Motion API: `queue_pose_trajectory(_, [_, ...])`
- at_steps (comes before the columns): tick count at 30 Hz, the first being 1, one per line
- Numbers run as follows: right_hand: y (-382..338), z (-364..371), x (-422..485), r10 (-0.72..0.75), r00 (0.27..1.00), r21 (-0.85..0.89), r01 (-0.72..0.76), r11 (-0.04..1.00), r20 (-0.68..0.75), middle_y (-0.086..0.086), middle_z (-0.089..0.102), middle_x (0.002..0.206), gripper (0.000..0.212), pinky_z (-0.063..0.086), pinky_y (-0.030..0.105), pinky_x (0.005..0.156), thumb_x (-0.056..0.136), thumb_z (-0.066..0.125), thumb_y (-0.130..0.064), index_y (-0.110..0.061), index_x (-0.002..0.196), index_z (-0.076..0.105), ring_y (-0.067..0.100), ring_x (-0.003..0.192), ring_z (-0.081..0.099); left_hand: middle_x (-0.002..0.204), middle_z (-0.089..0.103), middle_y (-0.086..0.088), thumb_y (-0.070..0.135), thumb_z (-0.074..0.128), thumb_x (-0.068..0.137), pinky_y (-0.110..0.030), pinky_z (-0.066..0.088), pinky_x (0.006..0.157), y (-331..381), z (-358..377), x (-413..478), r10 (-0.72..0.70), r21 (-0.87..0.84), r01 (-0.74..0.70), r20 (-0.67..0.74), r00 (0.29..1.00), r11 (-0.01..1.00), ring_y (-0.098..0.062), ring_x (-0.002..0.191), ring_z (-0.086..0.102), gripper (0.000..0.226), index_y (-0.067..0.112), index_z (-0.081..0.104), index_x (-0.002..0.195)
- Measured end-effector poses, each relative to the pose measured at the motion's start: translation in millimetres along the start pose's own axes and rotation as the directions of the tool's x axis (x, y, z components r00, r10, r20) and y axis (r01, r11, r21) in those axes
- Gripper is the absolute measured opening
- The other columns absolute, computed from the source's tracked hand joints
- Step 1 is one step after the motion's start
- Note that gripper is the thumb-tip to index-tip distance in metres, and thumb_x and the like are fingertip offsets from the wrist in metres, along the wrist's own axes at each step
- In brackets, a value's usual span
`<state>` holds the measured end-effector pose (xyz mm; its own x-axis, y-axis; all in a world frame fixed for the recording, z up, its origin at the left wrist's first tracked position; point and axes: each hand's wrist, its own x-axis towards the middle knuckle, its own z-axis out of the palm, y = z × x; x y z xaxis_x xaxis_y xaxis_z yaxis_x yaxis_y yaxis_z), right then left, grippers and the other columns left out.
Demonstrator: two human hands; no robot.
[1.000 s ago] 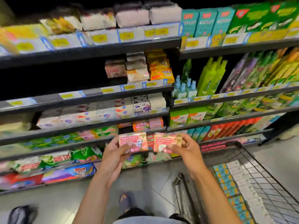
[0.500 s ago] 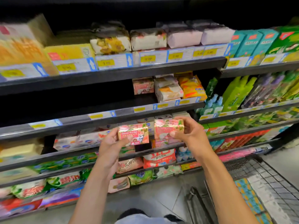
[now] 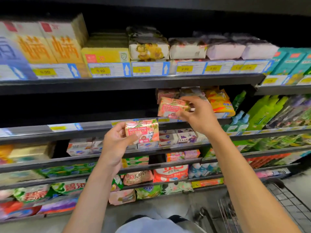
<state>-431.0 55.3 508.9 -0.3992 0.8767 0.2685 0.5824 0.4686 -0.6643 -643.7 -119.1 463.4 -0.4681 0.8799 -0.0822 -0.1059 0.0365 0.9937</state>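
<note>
And the pair has split! A second ago both boxes sat side by side, low and level in front of the person; now the right hand [image 3: 200, 118] has climbed away, carrying the right soap box [image 3: 173, 107] up to the second shelf [image 3: 239, 119], tilted and just in front of the matching pink packs [image 3: 166, 94] stacked there, left of the yellow packet [image 3: 218, 101]. Fingers over the top, thumb underneath, a firm pinch on the box's right end. The left hand [image 3: 116, 143] has risen too but hangs back lower and to the left, fingers curled behind the left soap box [image 3: 143, 130], thumb pressed across its "Goat Soap" face, holding it upright before the price rail [image 3: 64, 127]. Reading that, the right box looks bound for the shelf first, beside its own kind, with the left one waiting its turn. It isn't down yet, mind: no part clearly rests on the shelf. The trolley [image 3: 289, 202] stands near right, out of play.
</note>
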Motion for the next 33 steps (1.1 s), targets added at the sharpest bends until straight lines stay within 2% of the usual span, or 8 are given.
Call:
queue_pose_trajectory(2, [-4,3,13,-0.036,0.999,-0.127,0.036,0.991,-0.003,0.001,0.059,0.117,0.049,0.046,0.022,0.084,0.092,0.080,-0.028,-0.019,0.137,0.065,0.021,0.099,0.063,0.109,0.078,0.001,0.009,0.081,0.083,-0.039,0.055,0.093,1,2,2,0.011,-0.006,-0.011,-0.016,1.000,1.000,-0.017,0.104,0.074,0.038,0.021,0.067,0.116])
queue_pose_trajectory(4, [-6,7,25,-0.073,0.997,-0.211,0.074,0.975,0.015,0.008,0.062,0.120,0.051,0.051,0.033,0.090,0.094,0.077,-0.027,-0.019,0.142,0.062,0.029,0.103,0.064,0.108,0.078,0.003,0.010,0.081,0.083,-0.035,0.056,0.089,2,5,3,0.024,-0.015,-0.025,-0.038,0.999,1.000,-0.015,0.102,0.074,0.038,0.022,0.067,0.116])
queue_pose_trajectory(7, [-7,12,48,-0.024,0.993,-0.350,0.064,0.934,0.118,0.008,0.072,0.120,0.051,0.054,0.036,0.093,0.097,0.072,-0.030,-0.028,0.147,0.058,0.032,0.112,0.066,0.107,0.078,0.004,0.009,0.081,0.084,-0.033,0.056,0.085,3,9,3,0.040,-0.028,-0.042,-0.063,0.997,0.999,-0.015,0.101,0.074,0.037,0.023,0.066,0.115])
queue_pose_trajectory(10, [-9,13,63,0.026,0.985,-0.496,0.062,0.866,0.168,0.008,0.068,0.132,0.049,0.055,0.041,0.098,0.099,0.068,-0.035,-0.036,0.146,0.056,0.034,0.120,0.062,0.108,0.078,0.002,0.009,0.082,0.083,-0.036,0.057,0.088,3,12,4,0.047,-0.022,-0.049,-0.072,0.996,0.999,-0.016,0.102,0.074,0.039,0.021,0.066,0.117])
queue_pose_trajectory(15, [3,15,72,0.015,0.979,-0.505,0.091,0.858,0.202,0.008,0.057,0.144,0.044,0.046,0.042,0.101,0.100,0.065,-0.029,-0.036,0.143,0.056,0.035,0.130,0.051,0.108,0.078,0.001,0.010,0.082,0.083,-0.043,0.058,0.095,4,14,6,0.058,-0.001,-0.058,-0.089,0.994,0.998,-0.017,0.103,0.074,0.039,0.019,0.066,0.118])
queue_pose_trajectory(21, [11,19,79,-0.025,0.979,-0.511,0.128,0.850,0.204,0.008,0.058,0.142,0.040,0.045,0.040,0.101,0.095,0.071,-0.036,-0.029,0.134,0.061,0.034,0.130,0.051,0.111,0.077,-0.001,0.013,0.083,0.082,-0.049,0.056,0.100,2,17,14,0.097,0.012,-0.096,-0.081,0.992,0.995,-0.019,0.106,0.073,0.043,0.020,0.065,0.120])
queue_pose_trajectory(26, [15,25,84,-0.050,0.984,-0.594,0.142,0.792,0.169,0.012,0.060,0.140,0.041,0.041,0.040,0.109,0.096,0.070,-0.034,-0.025,0.135,0.065,0.037,0.132,0.050,0.112,0.077,0.001,0.032,0.084,0.073,-0.050,0.055,0.101,-3,21,17,0.134,0.019,-0.132,-0.096,0.986,0.991,-0.018,0.108,0.072,0.053,0.023,0.064,0.122])
queue_pose_trajectory(33, [22,32,89,-0.074,0.989,-0.652,0.142,0.745,0.131,0.013,0.063,0.136,0.042,0.030,0.044,0.118,0.096,0.067,-0.035,-0.024,0.137,0.060,0.038,0.134,0.048,0.111,0.077,0.001,0.030,0.084,0.072,-0.044,0.056,0.098,-6,26,22,0.157,0.021,-0.156,-0.075,0.985,0.988,-0.017,0.107,0.073,0.051,0.021,0.065,0.119])
